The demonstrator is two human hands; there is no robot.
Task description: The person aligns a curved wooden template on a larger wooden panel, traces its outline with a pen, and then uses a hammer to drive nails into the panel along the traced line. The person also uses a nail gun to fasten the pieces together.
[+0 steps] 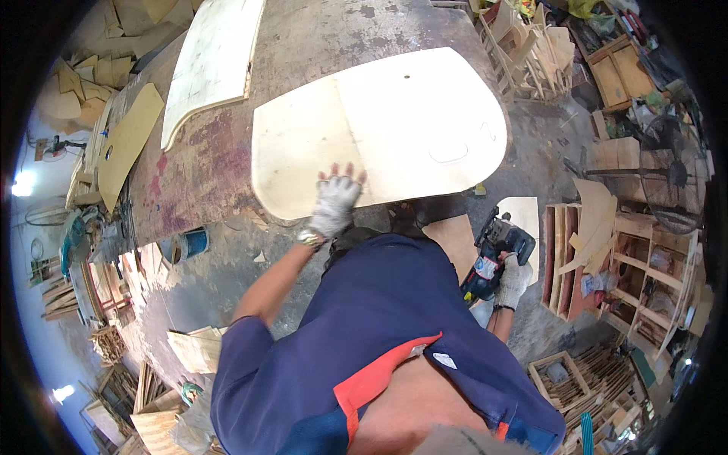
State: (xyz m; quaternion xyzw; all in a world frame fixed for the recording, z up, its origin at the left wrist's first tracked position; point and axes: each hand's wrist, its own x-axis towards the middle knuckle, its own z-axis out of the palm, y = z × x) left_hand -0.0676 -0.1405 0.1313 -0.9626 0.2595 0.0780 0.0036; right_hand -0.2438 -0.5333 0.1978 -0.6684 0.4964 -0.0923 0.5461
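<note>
A large pale plywood panel (394,114) with rounded corners lies flat on the worktable. It bears a seam, a small dark hole and a drawn curved outline near its right end. My left hand (334,200), in a grey-white work glove with bare fingertips, rests on the panel's near edge with its fingers spread. Down at my right side, off the table, my right hand (513,283) is gloved too and closed round the handle of a black jigsaw (491,256). The glove hides part of the handle.
A second pale panel (212,61) lies further left on the stained worktable (318,38). A tan board (130,144) sits at the table's left edge. Wooden shelving (644,265) and a standing fan (671,171) are at right. Offcuts (531,49) fill a crate at far right.
</note>
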